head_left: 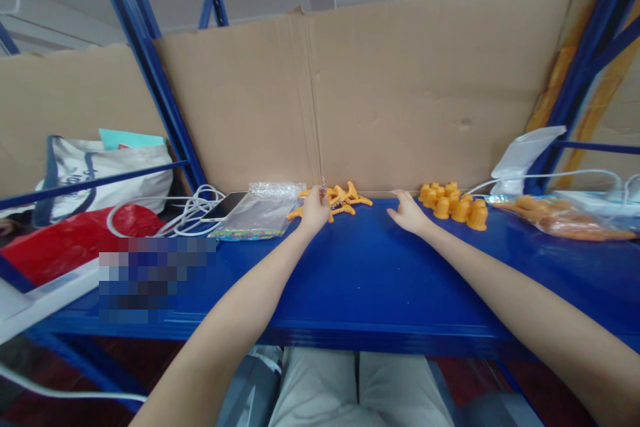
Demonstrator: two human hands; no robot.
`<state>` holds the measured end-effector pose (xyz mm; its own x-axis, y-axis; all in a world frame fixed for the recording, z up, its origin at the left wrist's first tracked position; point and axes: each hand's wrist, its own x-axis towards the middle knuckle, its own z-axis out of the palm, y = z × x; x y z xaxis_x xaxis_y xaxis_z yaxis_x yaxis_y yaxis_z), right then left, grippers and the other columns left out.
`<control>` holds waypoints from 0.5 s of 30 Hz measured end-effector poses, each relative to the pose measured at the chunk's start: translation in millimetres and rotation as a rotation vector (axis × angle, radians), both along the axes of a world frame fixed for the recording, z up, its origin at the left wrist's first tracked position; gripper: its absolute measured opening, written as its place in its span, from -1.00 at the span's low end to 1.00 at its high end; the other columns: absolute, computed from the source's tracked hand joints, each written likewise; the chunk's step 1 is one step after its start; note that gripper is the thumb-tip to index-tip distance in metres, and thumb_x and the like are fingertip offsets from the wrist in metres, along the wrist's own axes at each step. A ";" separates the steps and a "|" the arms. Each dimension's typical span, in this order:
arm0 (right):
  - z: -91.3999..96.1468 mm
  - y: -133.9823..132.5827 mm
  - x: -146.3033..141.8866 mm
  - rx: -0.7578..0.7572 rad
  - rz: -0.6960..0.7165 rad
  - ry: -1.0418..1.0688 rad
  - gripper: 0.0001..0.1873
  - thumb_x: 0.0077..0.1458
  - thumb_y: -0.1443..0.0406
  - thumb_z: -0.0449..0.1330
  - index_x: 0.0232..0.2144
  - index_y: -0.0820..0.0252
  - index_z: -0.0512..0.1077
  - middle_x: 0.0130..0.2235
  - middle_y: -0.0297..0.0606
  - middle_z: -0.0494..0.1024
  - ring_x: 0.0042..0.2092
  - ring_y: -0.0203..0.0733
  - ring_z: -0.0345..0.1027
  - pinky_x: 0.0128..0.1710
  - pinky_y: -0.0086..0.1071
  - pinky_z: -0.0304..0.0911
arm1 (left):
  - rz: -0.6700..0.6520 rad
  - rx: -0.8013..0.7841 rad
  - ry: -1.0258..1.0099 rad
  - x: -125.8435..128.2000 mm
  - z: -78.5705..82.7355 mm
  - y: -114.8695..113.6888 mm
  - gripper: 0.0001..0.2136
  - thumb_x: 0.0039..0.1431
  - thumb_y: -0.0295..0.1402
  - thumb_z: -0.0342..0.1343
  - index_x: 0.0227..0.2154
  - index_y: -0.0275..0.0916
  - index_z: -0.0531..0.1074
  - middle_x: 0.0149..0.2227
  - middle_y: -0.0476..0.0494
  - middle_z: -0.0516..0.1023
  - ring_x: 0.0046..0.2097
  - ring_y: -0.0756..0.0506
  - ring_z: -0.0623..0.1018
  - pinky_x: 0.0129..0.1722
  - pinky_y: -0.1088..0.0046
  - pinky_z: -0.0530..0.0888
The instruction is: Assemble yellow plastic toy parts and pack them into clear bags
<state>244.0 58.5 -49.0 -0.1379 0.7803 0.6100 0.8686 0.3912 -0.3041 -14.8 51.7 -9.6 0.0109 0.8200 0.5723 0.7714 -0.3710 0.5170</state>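
My left hand (pixel 315 211) is closed in a pinch on a thin metal chain (pixel 323 181), whose end sticks up above the fingertips. Just beside and behind that hand lies a loose pile of orange plastic branched pieces (pixel 356 197), with more chain among them. Over to the right, my right hand (pixel 411 215) hovers at or just above the blue tabletop, thumb and fingers apart, holding nothing. Nearest to it stands a group of small orange plastic cups (pixel 453 200), several of them upside down, a short way beyond its right side.
A clear plastic bag (pixel 260 217), a phone (pixel 227 205) and white cables (pixel 197 210) lie left on the blue table (pixel 370 287). Farther left are a red bag (pixel 95 237) and a cloth tote. A bag of orange pieces (pixel 560 217) lies right. Cardboard (pixel 425 93) walls the back.
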 end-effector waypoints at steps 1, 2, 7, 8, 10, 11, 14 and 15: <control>-0.1 -0.2 0.3 -0.032 -0.027 0.016 -0.45 0.04 0.36 0.06 0.12 0.34 0.23 0.13 0.11 0.37 0.22 0.03 0.19 0.23 -0.08 0.10 | -0.016 0.001 -0.023 0.9 -0.7 0.6 -0.74 0.24 -0.55 -0.09 -0.05 -0.24 0.33 -0.09 -0.20 0.54 -0.02 -0.12 0.52 0.00 0.28 0.45; -0.6 -0.4 0.5 -0.070 -0.053 0.030 -0.44 0.04 0.36 0.07 0.14 0.35 0.22 0.13 0.12 0.37 0.23 0.03 0.19 0.22 -0.09 0.11 | -0.034 -0.002 -0.041 1.9 -1.7 1.0 -0.75 0.23 -0.55 -0.07 -0.07 -0.24 0.34 -0.10 -0.19 0.54 -0.04 -0.11 0.53 -0.01 0.28 0.46; -5.7 -1.6 -1.6 -0.195 -0.095 0.081 -0.29 0.05 0.35 0.10 0.24 0.35 0.05 0.19 0.12 0.32 0.23 -0.02 0.21 0.19 -0.20 0.17 | -0.195 -0.110 0.057 6.2 -11.3 0.6 -0.88 0.19 -0.50 0.01 -0.25 -0.29 0.42 -0.25 -0.13 0.57 -0.19 -0.07 0.56 -0.12 0.38 0.50; -6.1 -2.5 -2.7 -0.205 -0.093 0.093 -0.27 0.06 0.35 0.10 0.27 0.34 0.00 0.19 0.11 0.33 0.22 -0.03 0.23 0.18 -0.21 0.18 | -0.222 -0.131 0.106 6.6 -13.4 0.2 -0.90 0.17 -0.50 0.04 -0.28 -0.30 0.44 -0.28 -0.13 0.57 -0.20 -0.07 0.56 -0.12 0.40 0.50; -5.5 -5.1 -5.3 -0.242 -0.093 0.107 -0.23 0.08 0.34 0.09 0.29 0.36 -0.08 0.17 0.10 0.36 0.18 -0.05 0.29 0.14 -0.23 0.22 | -0.257 -0.146 0.194 7.2 -16.7 -0.6 -0.91 0.15 -0.50 0.07 -0.31 -0.31 0.47 -0.28 -0.12 0.58 -0.19 -0.07 0.57 -0.10 0.41 0.49; -4.4 -6.9 -6.8 -0.267 -0.099 0.106 -0.22 0.08 0.34 0.09 0.30 0.37 -0.09 0.16 0.10 0.38 0.16 -0.05 0.32 0.12 -0.25 0.23 | -0.270 -0.142 0.234 7.5 -17.9 -1.0 -0.90 0.14 -0.50 0.08 -0.30 -0.30 0.48 -0.26 -0.12 0.58 -0.17 -0.08 0.57 -0.09 0.41 0.48; 0.7 -13.0 -11.7 -0.339 -0.139 0.054 -0.28 0.12 0.29 0.09 0.27 0.40 -0.02 0.10 0.08 0.45 0.09 -0.04 0.39 0.07 -0.30 0.26 | -0.313 -0.126 0.371 8.3 -20.1 -1.8 -0.86 0.12 -0.53 0.08 -0.30 -0.28 0.52 -0.20 -0.13 0.60 -0.12 -0.11 0.57 -0.05 0.38 0.47; 2.8 -15.2 -13.4 -0.365 -0.148 0.017 -0.34 0.13 0.27 0.09 0.24 0.39 0.05 0.07 0.08 0.47 0.08 -0.02 0.40 0.08 -0.29 0.25 | -0.326 -0.123 0.413 8.6 -20.7 -1.8 -0.85 0.11 -0.54 0.08 -0.31 -0.28 0.52 -0.18 -0.14 0.60 -0.10 -0.12 0.56 -0.03 0.36 0.47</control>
<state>230.7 43.3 -46.2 0.0001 0.9571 0.2897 0.9014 0.1254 -0.4145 -6.2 49.9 -30.3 0.4802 0.7970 0.3663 0.7744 -0.5813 0.2496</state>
